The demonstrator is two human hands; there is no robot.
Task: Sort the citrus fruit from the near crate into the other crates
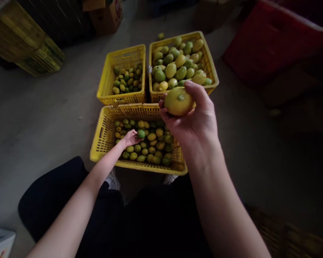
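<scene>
My right hand [196, 114] is raised close to the camera, its fingers round a large yellow lemon [179, 101] with a pale green stem end. Down in the near yellow crate [97, 154], my left hand [130, 138] grips a dark green lemon [141, 134] by its fingertips. Many smaller green and yellow lemons [151, 137] lie under that hand. Behind stand two more yellow crates: the left one [106, 77] is partly filled with small fruit, the right one [211, 71] is heaped with large fruit, just beyond my right hand.
Stacked yellow crates [47, 55] stand at the upper left beside a cardboard box [104, 18]. A red container [269, 39] is at the upper right. One loose fruit [160, 36] lies on the floor behind the crates. My knees and shoes are at the near crate's front edge.
</scene>
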